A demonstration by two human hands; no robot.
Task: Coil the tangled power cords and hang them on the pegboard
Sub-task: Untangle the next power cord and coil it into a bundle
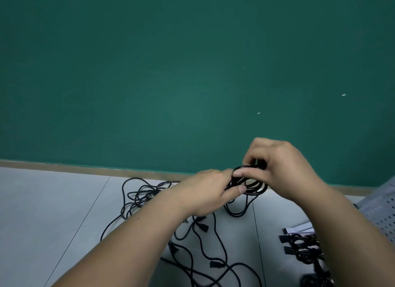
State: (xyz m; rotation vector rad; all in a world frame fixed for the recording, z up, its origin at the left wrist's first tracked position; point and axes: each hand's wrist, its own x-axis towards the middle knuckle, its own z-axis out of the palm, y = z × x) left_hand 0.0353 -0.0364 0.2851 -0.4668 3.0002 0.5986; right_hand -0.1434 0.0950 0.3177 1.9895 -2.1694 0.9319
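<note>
Your forearms (132,241) reach up to a small black cord coil (254,185) held in the air: your left hand (205,192) curls its fingers round the coil's left side, thumb pressed on the loops, and your right hand (284,169) pinches its upper right strands. Below and left of the coil, tangled cords (147,198) sprawl on the grey floor (53,201); below and right of it lie coiled bundles (303,250) beside a white pegboard (382,214).

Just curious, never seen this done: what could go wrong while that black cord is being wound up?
The coil is pinched only by the left hand and right hand; a slip could let its loops spring apart. Its hanging loop dangles near the tangled cords on the floor, so pulling might snag or tighten them.
</note>
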